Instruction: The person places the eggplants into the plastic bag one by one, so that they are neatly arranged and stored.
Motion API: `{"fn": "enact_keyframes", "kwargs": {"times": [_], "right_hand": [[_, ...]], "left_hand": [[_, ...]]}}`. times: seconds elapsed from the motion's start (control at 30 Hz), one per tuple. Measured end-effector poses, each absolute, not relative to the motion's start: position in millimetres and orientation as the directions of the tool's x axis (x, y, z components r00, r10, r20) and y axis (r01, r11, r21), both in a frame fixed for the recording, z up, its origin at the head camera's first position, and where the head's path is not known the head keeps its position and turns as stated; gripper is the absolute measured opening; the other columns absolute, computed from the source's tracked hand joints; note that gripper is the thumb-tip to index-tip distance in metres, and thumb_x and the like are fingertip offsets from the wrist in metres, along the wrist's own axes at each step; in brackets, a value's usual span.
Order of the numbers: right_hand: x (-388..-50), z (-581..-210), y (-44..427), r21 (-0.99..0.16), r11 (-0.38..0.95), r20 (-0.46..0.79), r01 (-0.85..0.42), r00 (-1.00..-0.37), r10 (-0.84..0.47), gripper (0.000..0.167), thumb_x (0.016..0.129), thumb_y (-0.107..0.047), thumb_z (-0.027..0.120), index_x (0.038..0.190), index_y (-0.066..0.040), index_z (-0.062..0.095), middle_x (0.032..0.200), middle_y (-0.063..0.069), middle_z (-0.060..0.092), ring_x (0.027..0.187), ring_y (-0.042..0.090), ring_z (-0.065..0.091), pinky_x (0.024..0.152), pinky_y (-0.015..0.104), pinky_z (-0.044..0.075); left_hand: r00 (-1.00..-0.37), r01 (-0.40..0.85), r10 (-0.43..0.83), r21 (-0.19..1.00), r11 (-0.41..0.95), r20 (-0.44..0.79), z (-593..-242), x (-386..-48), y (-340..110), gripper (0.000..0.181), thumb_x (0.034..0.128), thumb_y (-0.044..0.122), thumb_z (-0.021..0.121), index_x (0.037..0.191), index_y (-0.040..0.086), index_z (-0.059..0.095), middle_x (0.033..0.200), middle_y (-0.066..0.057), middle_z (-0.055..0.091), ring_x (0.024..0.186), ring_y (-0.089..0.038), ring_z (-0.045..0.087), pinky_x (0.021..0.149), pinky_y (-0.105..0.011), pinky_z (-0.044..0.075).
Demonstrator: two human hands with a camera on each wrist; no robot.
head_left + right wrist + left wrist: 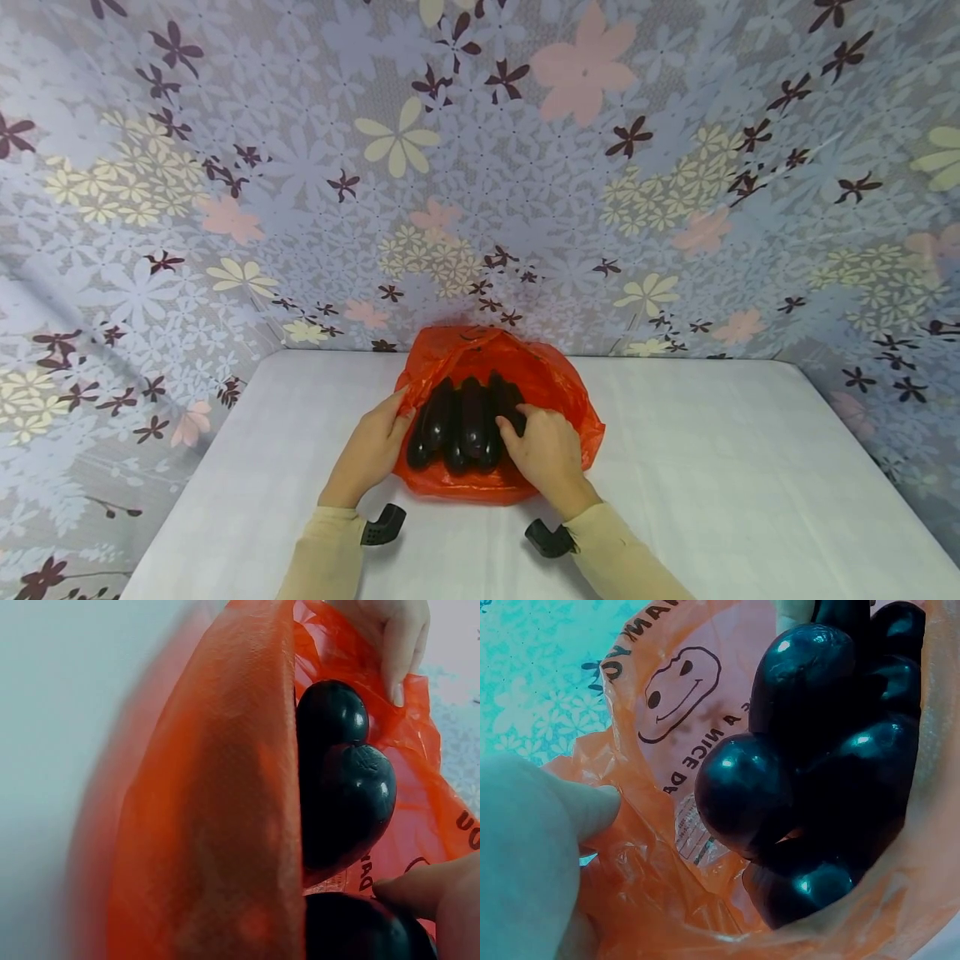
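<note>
Several glossy dark eggplants (472, 417) lie side by side inside an open red plastic bag (480, 492). At the bag's left rim, my left hand (372, 442) pinches the thin plastic between thumb and fingers. On the right side of the pile, my right hand (546, 446) grips an eggplant (507, 400), its fingers bent over it. The right wrist view has the thumb (427, 889) against a dark eggplant (360, 930). Rounded eggplant ends (746, 791) fill the bag's mouth in the left wrist view. Part of the right hand's grip is hidden.
The bag stands on a white-covered table (712, 467), close to its back edge. Behind and at both sides hangs flower-patterned cloth (480, 167). Black curved devices (384, 525) are at both wrists. Printed lettering and a smiling face (681, 694) mark the bag.
</note>
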State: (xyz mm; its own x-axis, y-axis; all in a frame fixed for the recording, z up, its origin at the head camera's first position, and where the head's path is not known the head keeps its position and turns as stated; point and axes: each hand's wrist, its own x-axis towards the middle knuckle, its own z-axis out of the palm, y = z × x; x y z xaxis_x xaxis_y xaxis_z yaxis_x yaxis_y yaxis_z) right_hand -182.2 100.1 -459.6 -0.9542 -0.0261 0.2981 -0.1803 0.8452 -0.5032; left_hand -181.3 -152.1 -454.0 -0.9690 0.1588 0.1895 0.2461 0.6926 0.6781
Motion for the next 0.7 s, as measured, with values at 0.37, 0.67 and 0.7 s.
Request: {"fn": "enact_keyframes", "kwargs": {"times": [0.37,0.67,0.7], "right_hand": [[-179.1,-462.6,101.1,-0.530,0.821,0.298,-0.212,-0.953,-0.053,0.046,0.088,-0.032,0.077,0.117,0.003,0.071,0.105,0.019,0.074,0.088,0.034,0.072,0.076,0.047,0.061],[-179.8,-465.7,103.3,-0.559,0.796,0.315,-0.233,-0.947,-0.056,0.038,0.088,-0.026,0.078,0.114,0.001,0.072,0.098,0.014,0.074,0.083,0.029,0.072,0.073,0.044,0.062],[-179.9,-465.9,103.8,-0.562,0.793,0.318,-0.235,-0.946,-0.055,0.037,0.088,-0.025,0.078,0.114,0.001,0.072,0.098,0.014,0.074,0.083,0.029,0.072,0.073,0.044,0.062]], "left_hand": [[-0.969,0.248,0.162,0.686,0.684,0.188,-456.1,-181.7,-152.4,0.049,0.1048,0.017,0.050,0.152,0.005,0.044,0.146,-0.015,0.053,0.132,-0.035,0.052,0.112,-0.054,0.038],[-0.973,0.232,0.160,0.686,0.690,0.168,-454.8,-181.2,-151.7,0.050,0.1048,0.017,0.050,0.152,0.005,0.043,0.146,-0.015,0.053,0.132,-0.035,0.052,0.111,-0.054,0.038],[-0.972,0.233,0.160,0.687,0.689,0.170,-454.6,-181.2,-151.6,0.050,0.1047,0.017,0.050,0.152,0.005,0.043,0.147,-0.015,0.053,0.133,-0.035,0.052,0.111,-0.054,0.038]]}}
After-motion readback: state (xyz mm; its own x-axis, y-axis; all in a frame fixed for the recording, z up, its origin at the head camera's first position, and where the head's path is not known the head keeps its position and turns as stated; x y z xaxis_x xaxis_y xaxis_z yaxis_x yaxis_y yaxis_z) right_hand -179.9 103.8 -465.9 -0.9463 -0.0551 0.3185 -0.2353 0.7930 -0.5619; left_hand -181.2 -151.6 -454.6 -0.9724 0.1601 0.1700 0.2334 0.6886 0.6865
